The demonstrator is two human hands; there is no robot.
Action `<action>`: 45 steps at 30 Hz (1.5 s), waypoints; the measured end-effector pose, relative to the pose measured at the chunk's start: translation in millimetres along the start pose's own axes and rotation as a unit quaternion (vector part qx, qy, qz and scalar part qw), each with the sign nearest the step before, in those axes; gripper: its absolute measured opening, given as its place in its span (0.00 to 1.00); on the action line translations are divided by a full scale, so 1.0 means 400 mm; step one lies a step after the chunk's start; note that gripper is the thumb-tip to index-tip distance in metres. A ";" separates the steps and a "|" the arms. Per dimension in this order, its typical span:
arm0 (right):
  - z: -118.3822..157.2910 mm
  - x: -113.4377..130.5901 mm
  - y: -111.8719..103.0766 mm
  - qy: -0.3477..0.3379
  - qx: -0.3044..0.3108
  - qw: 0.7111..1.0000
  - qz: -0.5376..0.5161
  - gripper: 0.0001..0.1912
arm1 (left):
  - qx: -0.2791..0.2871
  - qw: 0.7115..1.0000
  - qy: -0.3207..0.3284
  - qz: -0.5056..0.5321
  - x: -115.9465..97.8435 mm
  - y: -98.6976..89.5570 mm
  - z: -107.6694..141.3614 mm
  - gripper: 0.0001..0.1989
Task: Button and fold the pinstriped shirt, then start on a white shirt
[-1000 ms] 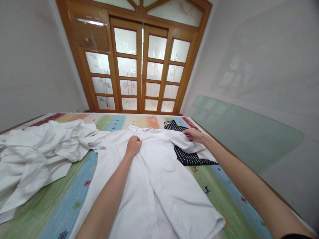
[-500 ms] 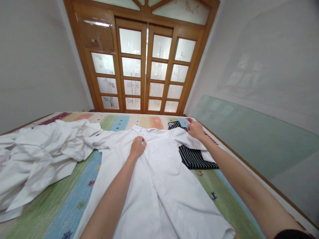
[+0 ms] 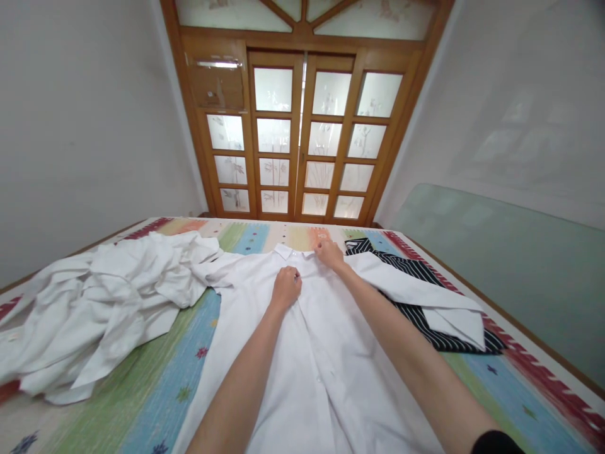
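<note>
A white collared shirt (image 3: 265,277) lies front up on a striped, patterned cover, its right-hand sleeve stretched out to the right. My left hand (image 3: 287,287) is closed in a pinch on the shirt's front edge just below the collar. At the right side of the collar, my right hand (image 3: 329,253) has its fingers pressed together on the shirt fabric. Part of a folded black garment with white stripes (image 3: 420,320) shows from under the sleeve.
A crumpled heap of white cloth (image 3: 127,296) lies at the left, touching the shirt's left sleeve. The colourful cover (image 3: 184,359) spreads beneath everything. Beyond it stand wooden doors (image 3: 302,139) with glass panes; pale walls rise on both sides.
My right hand has moved left from the right sleeve to the collar. The sleeve now lies stretched out over the striped garment. The view has shifted slightly.
</note>
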State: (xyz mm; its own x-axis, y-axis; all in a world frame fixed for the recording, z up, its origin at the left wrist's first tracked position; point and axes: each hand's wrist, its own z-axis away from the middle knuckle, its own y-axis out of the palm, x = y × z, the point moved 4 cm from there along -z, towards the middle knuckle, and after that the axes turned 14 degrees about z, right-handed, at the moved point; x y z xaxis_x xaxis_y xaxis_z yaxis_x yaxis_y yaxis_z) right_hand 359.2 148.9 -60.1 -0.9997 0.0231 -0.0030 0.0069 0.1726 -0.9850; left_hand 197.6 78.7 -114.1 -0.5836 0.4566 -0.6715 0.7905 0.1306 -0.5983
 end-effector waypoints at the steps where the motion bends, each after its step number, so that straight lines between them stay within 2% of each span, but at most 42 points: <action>1: -0.006 0.002 0.012 0.005 0.007 1.000 -0.001 0.16 | -0.002 1.000 -0.001 -0.002 0.000 0.000 0.000 0.06; 6: -0.017 -0.004 0.055 -0.006 0.049 0.999 -0.004 0.24 | -0.011 1.000 -0.014 -0.004 0.000 0.001 -0.002 0.04; 11: -0.030 -0.003 0.065 -0.026 0.063 0.998 0.000 0.13 | -0.015 1.000 -0.020 0.003 -0.002 0.003 -0.002 0.04; 15: -0.035 0.008 0.060 -0.006 0.032 0.999 0.009 0.11 | -0.016 1.000 -0.022 0.005 -0.002 0.003 -0.001 0.03; 23: -0.027 0.050 0.076 0.039 -0.037 0.998 -0.018 0.17 | -0.020 0.999 -0.038 0.006 0.009 0.007 0.001 0.12; 27: -0.024 0.085 0.072 0.036 -0.065 0.997 -0.031 0.20 | -0.013 0.999 -0.039 0.008 0.011 0.010 -0.001 0.13; 31: -0.039 0.131 0.059 -0.002 -0.087 0.993 -0.079 0.16 | -0.011 0.999 -0.038 0.015 0.007 0.011 -0.001 0.11; 34: -0.065 0.176 0.063 -0.053 -0.061 0.986 -0.145 0.14 | -0.011 0.999 -0.035 0.018 0.002 0.008 0.001 0.11; 38: -0.098 0.230 0.076 -0.092 -0.022 0.980 -0.173 0.14 | -0.011 0.999 -0.031 0.019 -0.003 0.004 0.002 0.10; 41: -0.114 0.259 0.082 -0.110 -0.010 0.978 -0.180 0.17 | -0.012 0.999 -0.034 0.012 -0.003 0.003 0.002 0.10; 45: -0.127 0.287 0.090 -0.132 -0.005 0.976 -0.175 0.28 | -0.012 0.999 -0.038 0.006 -0.001 0.006 0.000 0.09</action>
State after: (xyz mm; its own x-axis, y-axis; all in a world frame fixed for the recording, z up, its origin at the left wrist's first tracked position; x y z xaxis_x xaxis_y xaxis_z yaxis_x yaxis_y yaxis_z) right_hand 245.9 207.9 -87.1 -0.9116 -0.2938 0.2877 -0.3372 0.1336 -0.9319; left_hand 199.8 78.6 -115.2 -0.5861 0.3904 -0.7100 0.8011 0.1479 -0.5800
